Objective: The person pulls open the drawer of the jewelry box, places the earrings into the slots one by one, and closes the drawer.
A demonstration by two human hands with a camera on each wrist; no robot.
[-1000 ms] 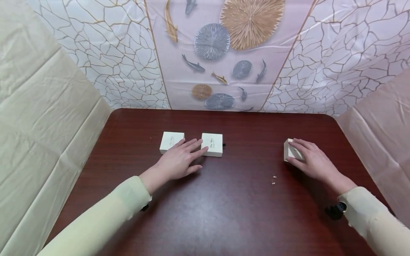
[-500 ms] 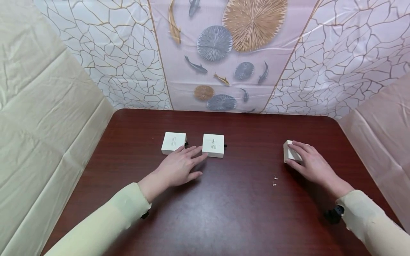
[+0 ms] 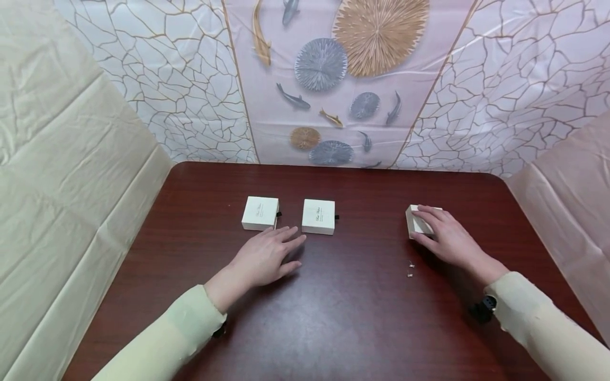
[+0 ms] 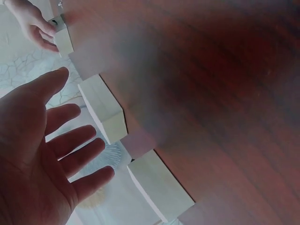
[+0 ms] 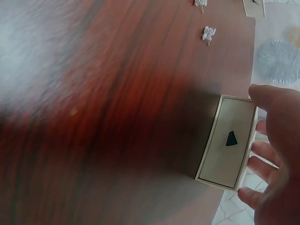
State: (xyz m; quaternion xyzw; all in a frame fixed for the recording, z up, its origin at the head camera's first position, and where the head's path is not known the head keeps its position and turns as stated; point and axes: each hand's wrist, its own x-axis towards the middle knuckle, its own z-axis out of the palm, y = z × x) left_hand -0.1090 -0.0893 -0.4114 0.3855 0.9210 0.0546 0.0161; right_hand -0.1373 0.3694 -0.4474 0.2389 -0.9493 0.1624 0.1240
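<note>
Gripping a pale box [image 5: 220,161] at the right of the table [image 3: 333,323]: right hand [image 3: 451,238], thumb and fingers clamped on its edges.
Left hand [image 3: 262,259] relaxed, fingers apart, near two flat, squarish boxes, the middle box [image 3: 318,216] and left box [image 3: 260,212]; dark script, small black tabs. Gripped box: rectangular end, black tab [image 5: 231,138]. Two tiny glinting pieces [image 5: 208,33] nearby. Tabletop glossy, red-brown, wood-grained.
</note>
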